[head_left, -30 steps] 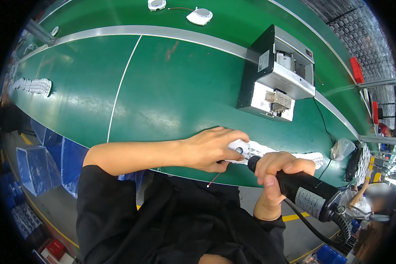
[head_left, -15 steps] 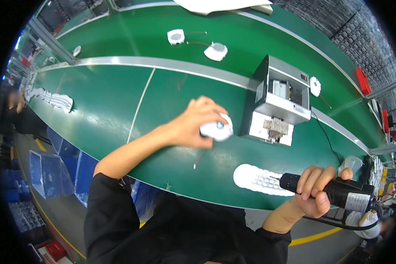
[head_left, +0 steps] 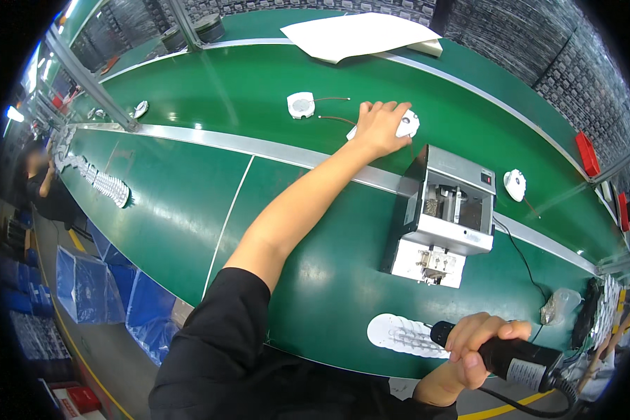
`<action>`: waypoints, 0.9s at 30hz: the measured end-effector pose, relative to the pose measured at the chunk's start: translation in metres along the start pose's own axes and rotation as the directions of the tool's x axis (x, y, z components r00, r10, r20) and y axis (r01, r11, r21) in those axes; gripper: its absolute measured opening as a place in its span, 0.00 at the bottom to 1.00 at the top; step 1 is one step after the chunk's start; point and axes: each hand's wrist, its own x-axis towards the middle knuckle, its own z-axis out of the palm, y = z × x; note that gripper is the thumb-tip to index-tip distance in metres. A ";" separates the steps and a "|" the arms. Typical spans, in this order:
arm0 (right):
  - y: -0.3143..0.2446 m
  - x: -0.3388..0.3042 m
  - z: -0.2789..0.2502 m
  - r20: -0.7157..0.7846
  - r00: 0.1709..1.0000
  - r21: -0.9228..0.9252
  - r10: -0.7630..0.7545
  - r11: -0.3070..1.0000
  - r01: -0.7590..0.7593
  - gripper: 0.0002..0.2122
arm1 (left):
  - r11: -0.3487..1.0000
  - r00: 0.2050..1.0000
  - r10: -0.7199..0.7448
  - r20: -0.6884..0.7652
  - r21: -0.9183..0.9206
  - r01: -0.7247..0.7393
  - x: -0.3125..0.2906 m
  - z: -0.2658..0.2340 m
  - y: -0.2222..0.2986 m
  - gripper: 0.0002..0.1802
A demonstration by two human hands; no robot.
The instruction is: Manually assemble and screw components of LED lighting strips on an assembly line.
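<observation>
My left hand is stretched to the green belt beyond the bench, its fingers closed over a small white housing. Partly hidden under that hand is a second white housing with a thin wire. A third, similar white housing lies to the left of the hand, its wire pointing right. In the lower right, my right hand grips a black electric screwdriver. The tip of the screwdriver is over a white tray of small bumps or pockets near the bench's front edge.
A grey metal box-like machine stands on the bench between my hands, its cable running right. Another white housing lies beyond it. A clear plastic bag is at right, stacked white parts at far left near a person.
My left hand has carried the white housing from over the bench away to the far belt. The right hand still holds the screwdriver by the tray. The whole view has shifted.
</observation>
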 end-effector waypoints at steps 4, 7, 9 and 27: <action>-0.003 0.000 -0.003 0.039 0.997 -0.061 -0.062 0.996 0.064 0.22 | 0.902 1.000 -0.024 -0.004 0.432 0.023 -0.019 -0.015 -0.023 0.52; -0.006 0.004 0.003 0.062 0.995 -0.035 -0.079 0.996 0.082 0.21 | 0.839 0.919 -0.319 0.231 0.520 0.161 -0.022 -0.048 -0.053 0.50; -0.007 0.003 0.003 0.087 0.995 -0.017 -0.058 0.998 0.059 0.21 | 0.862 0.870 -0.423 0.253 0.408 0.300 -0.026 -0.067 -0.081 0.45; -0.004 -0.011 0.005 0.082 0.996 0.019 0.029 0.999 -0.030 0.21 | 0.905 0.955 -0.296 0.023 0.328 0.273 -0.222 -0.192 -0.083 0.33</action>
